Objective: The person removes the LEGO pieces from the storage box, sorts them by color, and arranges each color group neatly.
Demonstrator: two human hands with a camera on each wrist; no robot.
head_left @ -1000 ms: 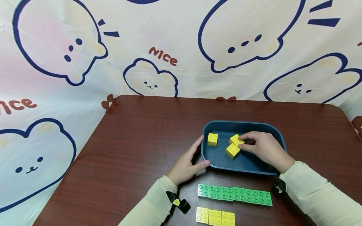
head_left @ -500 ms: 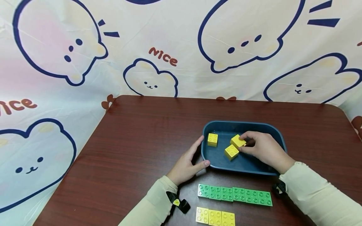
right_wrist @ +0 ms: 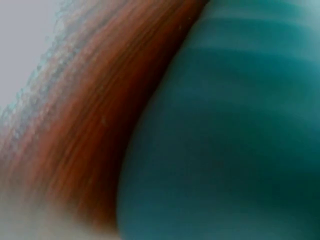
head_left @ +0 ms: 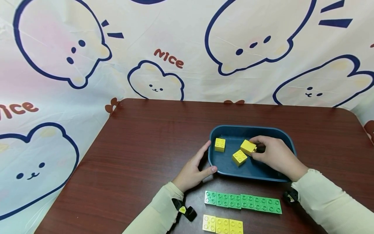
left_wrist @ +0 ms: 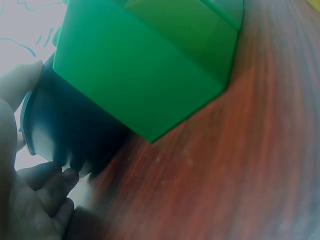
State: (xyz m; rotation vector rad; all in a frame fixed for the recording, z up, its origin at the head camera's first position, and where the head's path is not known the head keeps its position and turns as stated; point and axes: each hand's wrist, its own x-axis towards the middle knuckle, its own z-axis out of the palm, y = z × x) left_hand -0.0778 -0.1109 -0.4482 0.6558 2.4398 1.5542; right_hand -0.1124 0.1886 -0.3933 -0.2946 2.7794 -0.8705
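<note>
In the head view my right hand [head_left: 277, 156] reaches into the blue tray [head_left: 257, 174] and pinches a yellow brick [head_left: 248, 147] between thumb and index finger. Another yellow brick [head_left: 239, 158] lies just in front of it, and a third yellow brick [head_left: 219, 145] stands by the tray's left wall. My left hand [head_left: 191, 172] has its thumb and fingers spread, their tips against the left end of the tray. The left wrist view shows these fingers along the outer wall of the tray [left_wrist: 75, 120]. The right wrist view has only the blurred tray wall [right_wrist: 225, 140] and tabletop.
A row of green bricks [head_left: 242, 201] lies on the brown table [head_left: 146, 146] in front of the tray. Nearer the front edge is a row of yellow bricks [head_left: 222, 224]. A printed cloth [head_left: 181, 32] hangs behind the table.
My right hand has drawn the pinched yellow brick a little to the right, away from its neighbour, which turned and shifted slightly left. My left hand stays at the tray's end.
</note>
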